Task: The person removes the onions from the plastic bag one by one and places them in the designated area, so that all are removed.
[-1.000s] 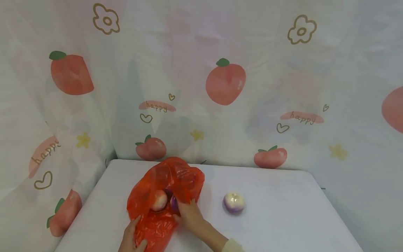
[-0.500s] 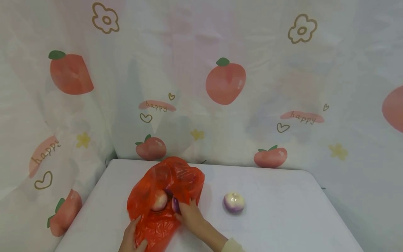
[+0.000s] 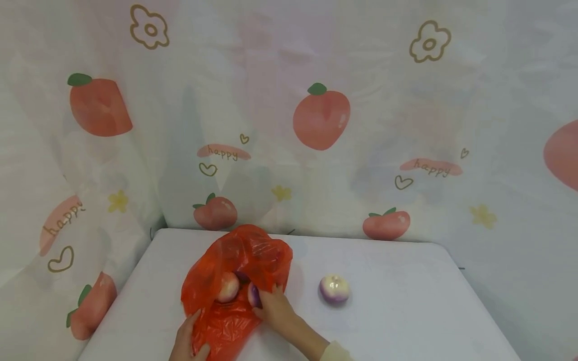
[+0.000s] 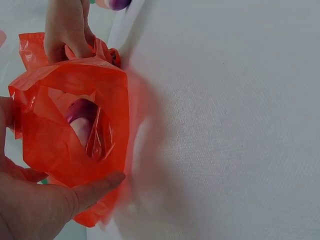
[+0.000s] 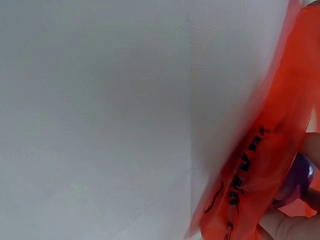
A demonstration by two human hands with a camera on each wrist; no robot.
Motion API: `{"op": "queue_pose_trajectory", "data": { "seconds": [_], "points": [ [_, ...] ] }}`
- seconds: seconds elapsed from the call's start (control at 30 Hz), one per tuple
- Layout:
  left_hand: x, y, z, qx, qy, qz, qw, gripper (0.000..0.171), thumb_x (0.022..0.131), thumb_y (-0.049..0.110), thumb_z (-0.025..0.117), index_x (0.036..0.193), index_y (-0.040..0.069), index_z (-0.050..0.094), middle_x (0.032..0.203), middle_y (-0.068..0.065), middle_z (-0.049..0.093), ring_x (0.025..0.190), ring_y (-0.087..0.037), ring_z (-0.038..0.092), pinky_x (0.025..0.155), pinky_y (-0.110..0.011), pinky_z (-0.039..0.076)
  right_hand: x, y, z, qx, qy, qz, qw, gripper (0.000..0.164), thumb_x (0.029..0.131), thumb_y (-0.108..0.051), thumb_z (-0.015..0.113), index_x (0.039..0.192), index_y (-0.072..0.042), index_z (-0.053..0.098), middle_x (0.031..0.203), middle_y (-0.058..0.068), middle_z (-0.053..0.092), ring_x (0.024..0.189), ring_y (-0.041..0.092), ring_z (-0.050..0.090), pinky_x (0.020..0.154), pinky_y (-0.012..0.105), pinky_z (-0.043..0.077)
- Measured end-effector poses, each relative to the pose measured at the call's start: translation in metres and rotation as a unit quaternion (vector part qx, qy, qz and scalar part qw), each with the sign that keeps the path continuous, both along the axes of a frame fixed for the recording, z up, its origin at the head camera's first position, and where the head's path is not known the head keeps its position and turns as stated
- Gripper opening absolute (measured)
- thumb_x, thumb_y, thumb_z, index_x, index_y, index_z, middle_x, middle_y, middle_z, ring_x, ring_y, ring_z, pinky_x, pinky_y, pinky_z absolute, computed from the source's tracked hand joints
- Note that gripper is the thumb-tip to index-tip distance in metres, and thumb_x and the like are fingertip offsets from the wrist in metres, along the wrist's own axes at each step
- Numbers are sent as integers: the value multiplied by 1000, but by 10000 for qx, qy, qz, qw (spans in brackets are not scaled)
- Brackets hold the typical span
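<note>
Red plastic bag (image 3: 200, 282): one, on the table (image 3: 397, 301).
Purple-and-white vegetables (image 3: 335, 289): at least three, one outside.
Left hand (image 3: 186, 340): spread, gripping the bag's edge.
Right hand (image 3: 277, 310): curled round one at the opening.

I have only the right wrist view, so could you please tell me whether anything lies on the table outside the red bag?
Observer: Yes, a round purple-and-white item sits on the table, right of the red bag.
Operator: Thank you; is anything holding the bag on its left?
Observer: Yes, the left grip holds it there.
Operator: And behind the table?
Observer: A pale backdrop printed with red fruit.
</note>
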State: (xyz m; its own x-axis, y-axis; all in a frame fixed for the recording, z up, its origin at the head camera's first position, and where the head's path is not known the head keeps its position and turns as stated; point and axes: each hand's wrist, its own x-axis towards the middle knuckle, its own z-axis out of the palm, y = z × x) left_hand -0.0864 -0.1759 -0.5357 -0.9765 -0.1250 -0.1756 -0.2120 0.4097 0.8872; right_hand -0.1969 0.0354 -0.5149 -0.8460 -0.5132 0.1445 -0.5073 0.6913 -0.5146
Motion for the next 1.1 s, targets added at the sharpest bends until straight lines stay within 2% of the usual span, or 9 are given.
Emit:
{"op": "queue_pose_trajectory", "data": {
  "seconds": [0.1,0.2,0.33,0.5,0.67,0.77,0.9,1.1],
  "points": [
    [-2,0,1,-151,143,-70,9998,73,76,8,57,141,-2,24,139,-30,22,118,-46,37,91,-63,39,0,2,0,166,3,-13,9999,48,77,-10,76,118,-12,52,107,1,52,100,20,49,96,41,44],
    [-2,-1,0,-148,184,-120,9996,73,77,8,57,141,-3,25,139,-31,22,118,-46,36,91,-62,39,1,3,1,272,-183,-50,9995,46,77,-11,76,118,-12,55,109,3,53,100,20,49,94,39,45],
    [-2,-2,-1,-41,-18,-159,9999,74,78,8,57,142,-1,22,140,-29,20,117,-45,37,91,-62,40,2,5,2,349,-320,-72,9989,41,78,-13,76,115,-11,58,108,3,53,98,19,49,94,39,46],
    [-1,-1,-1,123,-88,-140,9998,75,78,7,57,142,0,20,140,-27,18,114,-44,40,90,-61,42,1,7,1,160,-381,38,9991,40,78,-11,75,113,-12,57,106,1,52,96,17,50,95,39,45],
    [-1,0,-2,103,-102,-199,9997,75,80,8,58,143,0,19,139,-28,19,113,-44,40,89,-61,42,1,9,1,-84,-346,123,9993,45,78,-9,75,118,-14,53,108,-1,49,102,17,48,99,40,41],
    [-2,1,-2,70,7,-182,9998,72,80,8,57,142,1,21,139,-28,21,114,-44,40,89,-61,42,2,10,2,-172,-299,132,9993,49,78,-10,76,120,-15,52,111,-1,49,104,17,48,100,40,41],
    [-1,1,-4,123,129,-118,9998,71,78,6,57,141,1,23,139,-27,23,113,-43,41,89,-59,44,5,10,2,-81,-225,43,9997,54,76,-16,78,123,-13,52,115,1,49,105,17,49,99,38,42],
    [0,-1,-5,117,99,-88,9998,74,76,7,57,141,1,23,140,-27,22,115,-43,39,91,-61,41,5,7,2,-130,-381,-145,9991,62,75,-20,79,129,-14,48,123,2,48,109,17,49,101,39,40]
  ]
}}
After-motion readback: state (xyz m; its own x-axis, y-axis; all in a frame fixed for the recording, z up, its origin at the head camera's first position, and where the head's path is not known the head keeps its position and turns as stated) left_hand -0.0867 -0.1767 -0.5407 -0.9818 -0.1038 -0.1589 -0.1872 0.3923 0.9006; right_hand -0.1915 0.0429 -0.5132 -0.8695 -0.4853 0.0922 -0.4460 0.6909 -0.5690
